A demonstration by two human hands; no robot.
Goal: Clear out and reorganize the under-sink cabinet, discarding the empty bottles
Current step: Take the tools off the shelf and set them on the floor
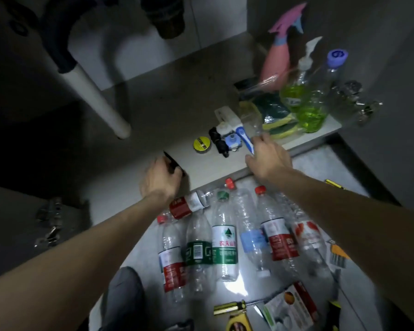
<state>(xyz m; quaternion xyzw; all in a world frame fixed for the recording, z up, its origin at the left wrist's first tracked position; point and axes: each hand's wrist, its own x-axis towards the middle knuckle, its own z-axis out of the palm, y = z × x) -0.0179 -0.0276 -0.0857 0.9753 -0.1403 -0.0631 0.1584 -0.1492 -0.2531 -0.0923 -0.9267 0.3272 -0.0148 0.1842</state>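
Clear plastic bottle (250, 115), motion-blurred, slants up and far-right from the right hand (267, 155), which pinches its near end on the cabinet floor (153, 111); the left hand (161, 176) grips something dark, well left.

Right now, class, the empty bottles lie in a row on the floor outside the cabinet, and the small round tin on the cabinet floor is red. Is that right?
Not quite. The head view shows the small round tin on the cabinet floor is yellow, not red. The rest holds: the empty bottles lie in a row on the floor outside the cabinet.
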